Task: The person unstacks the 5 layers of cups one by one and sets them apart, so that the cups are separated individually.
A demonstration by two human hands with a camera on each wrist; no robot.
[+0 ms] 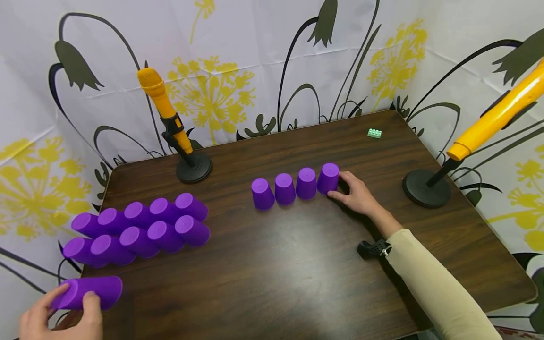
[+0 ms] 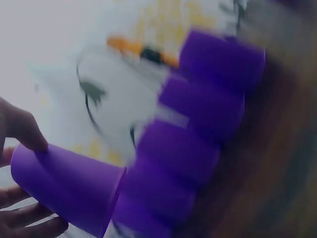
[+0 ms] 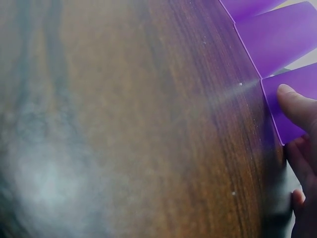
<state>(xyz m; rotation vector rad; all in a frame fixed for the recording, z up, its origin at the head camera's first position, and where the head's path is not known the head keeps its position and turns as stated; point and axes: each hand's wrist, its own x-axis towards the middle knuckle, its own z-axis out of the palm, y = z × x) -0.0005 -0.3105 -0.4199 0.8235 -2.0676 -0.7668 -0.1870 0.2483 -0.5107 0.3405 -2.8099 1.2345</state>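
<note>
At the near left corner of the table, the left hand [image 1: 63,316] has its grip closed around a purple cup [image 1: 91,292] lying on its side, thumb on top and fingers beneath, the cup's closed base pointing left. The left wrist view shows the same hold: a thumb pressing the cup's upper wall [image 2: 64,183] and fingertips curled under it. This cup sits right at the table's near left edge, partly over it.

Just beyond it, toward the far side, ten more purple cups [image 1: 140,229] lie tipped over in two touching rows of five, filling the left part of the table.

Right of centre, the right hand [image 1: 357,193] rests on the table with its grip narrow, thumb and fingers touching the side of the rightmost cup [image 1: 328,178] in a row of four upside-down purple cups [image 1: 293,186] standing shoulder to shoulder. The right wrist view shows a fingertip laid against that cup's wall [image 3: 292,106].

All the cups are smooth, matte, tapered and the same violet colour.

A wide stretch of bare dark wood table [image 1: 276,264] lies open between the two groups and toward the near edge. A small green brick [image 1: 374,133] sits near the far right corner. Two black-based stands with yellow microphones stand at far left [image 1: 170,123] and at the right edge [image 1: 476,137].
</note>
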